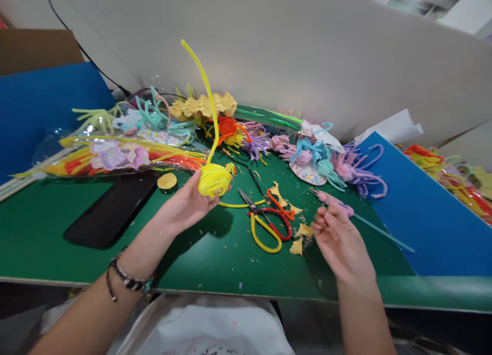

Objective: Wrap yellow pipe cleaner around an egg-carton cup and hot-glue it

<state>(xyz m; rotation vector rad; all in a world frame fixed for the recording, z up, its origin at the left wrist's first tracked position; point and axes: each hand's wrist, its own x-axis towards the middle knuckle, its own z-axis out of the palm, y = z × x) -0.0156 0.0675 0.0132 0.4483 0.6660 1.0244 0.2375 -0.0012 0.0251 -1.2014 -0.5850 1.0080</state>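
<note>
My left hand (188,204) is closed around a coiled ball of yellow pipe cleaner (213,180), held above the table. One long yellow end stands up from the ball and bends to the left at its top. My right hand (338,237) is raised to the right with thumb and fingertips pinched together; whether anything is between them I cannot make out. Just behind it lies a pink glue gun (335,203) with a pale blue stick out of its back. Between my hands rest scissors (271,219) with red and yellow handles, and an orange bent pipe cleaner (280,204).
Torn yellow scraps (303,230) litter the green table (215,268). A black phone (111,211) and a small yellow disc (167,181) lie left. Bagged pipe cleaners (115,158) and several tangled pastel bundles (303,150) line the back. Blue panels (434,206) stand at both sides.
</note>
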